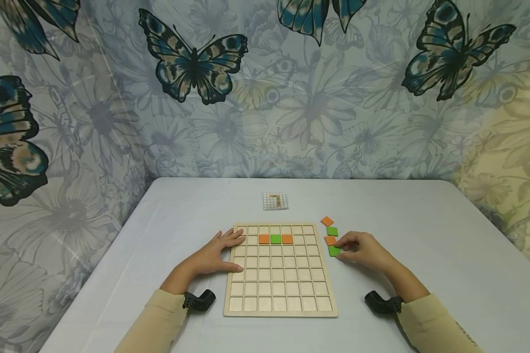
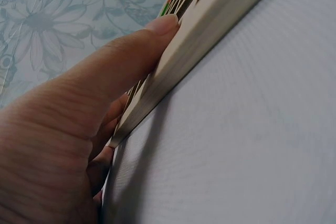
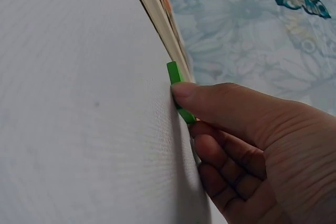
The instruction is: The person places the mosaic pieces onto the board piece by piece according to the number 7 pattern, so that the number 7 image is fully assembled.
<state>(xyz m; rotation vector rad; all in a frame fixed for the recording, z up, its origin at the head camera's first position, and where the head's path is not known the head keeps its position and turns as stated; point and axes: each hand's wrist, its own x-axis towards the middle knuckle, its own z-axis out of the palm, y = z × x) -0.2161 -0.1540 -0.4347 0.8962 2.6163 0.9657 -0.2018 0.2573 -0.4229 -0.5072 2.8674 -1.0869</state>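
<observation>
A wooden grid board [image 1: 279, 314] lies on the table. In its second row sit an orange tile [image 1: 264, 239], a green tile [image 1: 276, 239] and another orange tile [image 1: 287, 239], side by side. My left hand [image 1: 212, 254] rests on the board's left edge with fingers spread; its thumb [image 2: 142, 45] touches the rim in the left wrist view. Just off the board's right side, my right hand [image 1: 364, 251] pinches the nearest loose green tile [image 3: 172, 71] between thumb and fingers. The fingers partly hide that tile's face.
Beyond the pinched tile lie a loose orange tile [image 1: 330, 240], a green one [image 1: 332, 231] and a farther orange one [image 1: 327, 221]. A small card [image 1: 275, 201] printed with a grid pattern lies behind the board. Butterfly-patterned cloth [image 1: 229, 127] hangs behind the white table [image 1: 194, 201].
</observation>
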